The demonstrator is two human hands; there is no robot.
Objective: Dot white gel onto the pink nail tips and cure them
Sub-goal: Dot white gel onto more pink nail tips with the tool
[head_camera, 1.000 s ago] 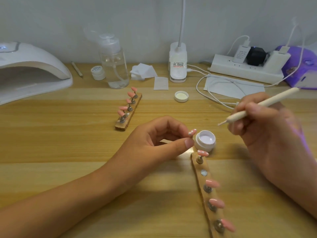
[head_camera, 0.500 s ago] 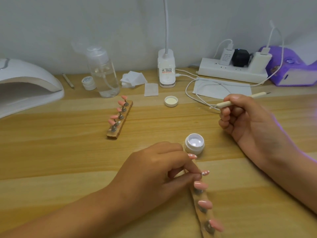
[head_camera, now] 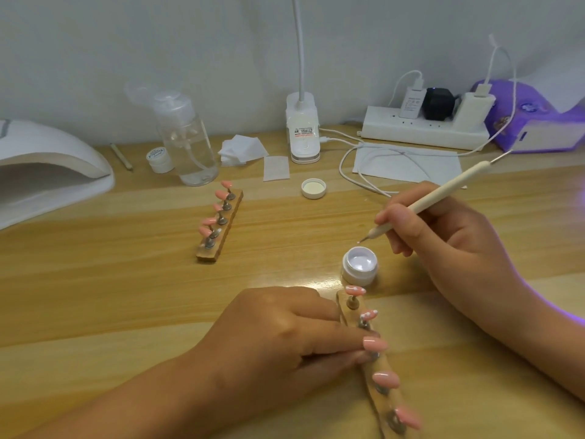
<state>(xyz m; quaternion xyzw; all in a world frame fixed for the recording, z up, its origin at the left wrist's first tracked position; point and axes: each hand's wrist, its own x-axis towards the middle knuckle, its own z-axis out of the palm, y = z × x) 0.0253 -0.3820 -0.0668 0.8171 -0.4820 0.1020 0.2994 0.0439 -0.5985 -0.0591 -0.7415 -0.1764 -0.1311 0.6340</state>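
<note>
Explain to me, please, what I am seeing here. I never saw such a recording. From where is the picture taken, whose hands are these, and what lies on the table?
There is no machine: these are a person's two bare hands, seen by a camera worn on the head, looking forward and down. The right hand holds a thin dotting tool like a pen, its point close to an open jar of white gel. The left hand lies beside a wooden strip that carries five pink nail tips; the two farthest already have white dots. Its fingertips meet at the third tip; whether they pinch it, I cannot tell. On the wooden table lie also a second strip of tips, a loose white lid, a clear pump bottle and, far left, a white curing lamp.
</note>
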